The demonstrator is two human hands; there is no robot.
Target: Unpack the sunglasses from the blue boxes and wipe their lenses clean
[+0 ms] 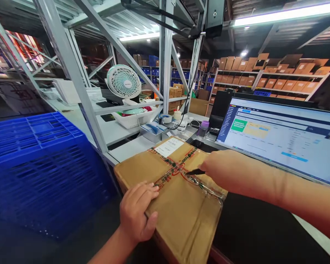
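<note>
Our left hand (137, 212) lies on the left edge of the cardboard box (178, 216), fingers flat on top and thumb spread apart. Our right hand (216, 168) closes around a slim dark tool (194, 172); the hand hides its handle, and we cannot tell whether its tip touches the printed tape (165, 179). The box sits between our hands, its near end cut off below. Beyond our right hand, the forearm (266, 179) covers the monitor's (280, 135) lower edge. Left of our left hand, a blue crate (52, 176) blurs into shadow.
</note>
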